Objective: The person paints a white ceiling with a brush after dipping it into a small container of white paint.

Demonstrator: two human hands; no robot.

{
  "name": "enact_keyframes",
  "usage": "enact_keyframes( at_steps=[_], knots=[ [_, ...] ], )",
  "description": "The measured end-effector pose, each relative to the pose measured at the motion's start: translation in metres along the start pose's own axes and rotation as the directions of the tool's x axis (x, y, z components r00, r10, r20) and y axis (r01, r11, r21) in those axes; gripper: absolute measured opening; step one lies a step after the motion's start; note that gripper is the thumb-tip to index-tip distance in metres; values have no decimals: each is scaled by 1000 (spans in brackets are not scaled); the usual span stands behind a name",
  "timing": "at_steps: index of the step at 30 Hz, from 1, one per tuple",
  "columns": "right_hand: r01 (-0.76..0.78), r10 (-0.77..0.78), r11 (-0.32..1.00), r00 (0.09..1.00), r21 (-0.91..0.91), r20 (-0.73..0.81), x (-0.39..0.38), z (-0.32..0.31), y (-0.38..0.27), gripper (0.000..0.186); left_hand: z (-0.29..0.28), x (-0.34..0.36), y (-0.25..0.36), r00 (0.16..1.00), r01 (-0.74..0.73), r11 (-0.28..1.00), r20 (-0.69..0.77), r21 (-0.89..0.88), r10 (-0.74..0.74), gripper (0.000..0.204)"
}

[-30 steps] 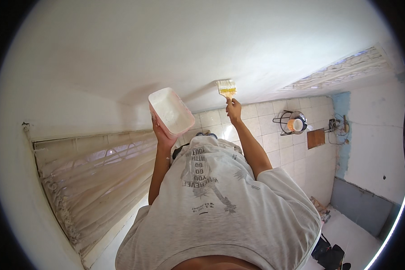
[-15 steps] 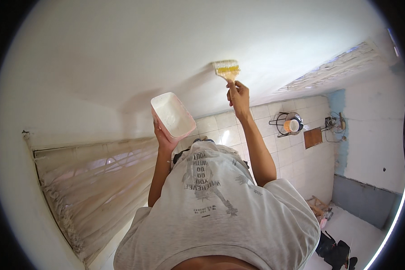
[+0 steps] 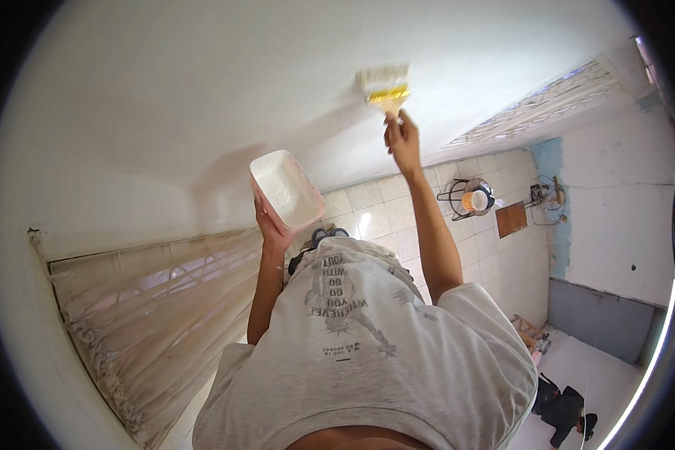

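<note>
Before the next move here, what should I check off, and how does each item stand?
1. Brush gripped by its handle in the right hand: ok.
2. Tub held in the left hand: ok.
3. Bristles touching the wall: cannot tell, they are blurred.
4. Enough liquid in the tub: cannot tell, its inside looks pale throughout.
5. Brush clear of the curtain: ok.

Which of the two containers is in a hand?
The rectangular pinkish tub, held in the left hand. The other, a round orange bucket, sits on the stool.
</note>
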State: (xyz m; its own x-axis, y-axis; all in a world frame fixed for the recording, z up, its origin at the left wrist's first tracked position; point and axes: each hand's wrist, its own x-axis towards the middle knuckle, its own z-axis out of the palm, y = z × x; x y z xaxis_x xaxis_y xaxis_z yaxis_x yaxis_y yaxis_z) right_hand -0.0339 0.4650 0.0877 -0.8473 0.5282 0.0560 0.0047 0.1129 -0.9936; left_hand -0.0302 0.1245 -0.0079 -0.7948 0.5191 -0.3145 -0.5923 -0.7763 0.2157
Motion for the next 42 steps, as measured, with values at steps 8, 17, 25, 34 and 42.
enact_keyframes(
  at_steps=[8, 17, 25, 34, 42],
  knots=[
    [-515, 533, 832, 845, -208, 41, -30, -4, 229, 44, 25, -24, 3, 996, -88, 985, 5, 150, 88, 75],
    [-611, 606, 791, 773, -37, 189, -33, 16, 253, 43, 54, -28, -2, 992, -110, 979, 78, 170, 98, 72],
    [-516, 500, 854, 848, 60, 173, -38, 36, 218, 47, 39, -26, 3, 995, -102, 972, 38, 211, 96, 73],
    [-160, 144, 976, 983, 150, 112, -38, 20, -4, 46, 24, -22, 10, 992, -129, 981, 15, 145, 128, 75],
    [149, -150, 988, 989, 46, 8, -34, 24, -114, 45, 5, -8, 10, 985, -168, 976, 56, 136, 162, 73]
  ],
)
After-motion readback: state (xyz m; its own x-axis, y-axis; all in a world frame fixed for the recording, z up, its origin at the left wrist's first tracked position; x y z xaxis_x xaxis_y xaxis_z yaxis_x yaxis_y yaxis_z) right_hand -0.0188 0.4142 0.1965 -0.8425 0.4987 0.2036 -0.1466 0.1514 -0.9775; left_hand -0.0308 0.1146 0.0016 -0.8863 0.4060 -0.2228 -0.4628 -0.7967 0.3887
